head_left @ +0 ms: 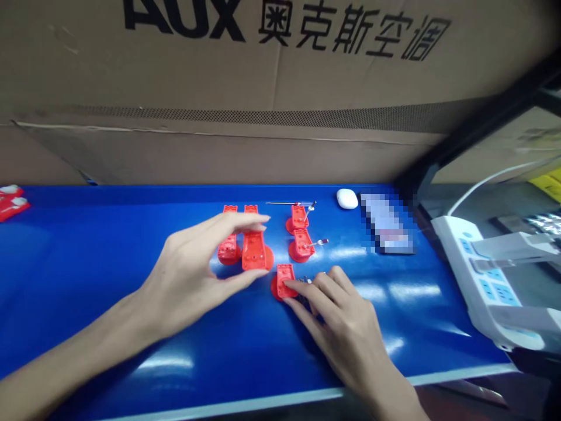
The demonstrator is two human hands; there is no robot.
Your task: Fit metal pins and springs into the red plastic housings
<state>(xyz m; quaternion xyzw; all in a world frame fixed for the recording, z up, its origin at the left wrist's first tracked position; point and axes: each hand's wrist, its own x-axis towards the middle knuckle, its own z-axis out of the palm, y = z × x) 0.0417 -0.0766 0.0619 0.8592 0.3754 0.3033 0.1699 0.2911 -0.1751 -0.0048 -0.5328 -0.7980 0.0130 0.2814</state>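
My left hand [188, 275] has its thumb and fingers around a red plastic housing [254, 251], a boxy piece with a round flange, gripping it at its two ends. My right hand [337, 316] pinches the near end of another red housing [284, 273] on the table, index fingertip on its face and thumb at its edge. Small dark and silvery bits [305, 280] show beside the right fingers, partly hidden. Behind the left hand stand more such housings, one of them a red housing [228, 250] partly covered by the fingers.
Two red housings, a farther one [300, 217] and a nearer one [301, 244], have thin metal pieces on them. A white rounded case [347, 199] and a phone [388, 222] lie behind right. A white power strip [477, 280] borders the blue table [109, 351]; a large cardboard box [219, 82] stands behind.
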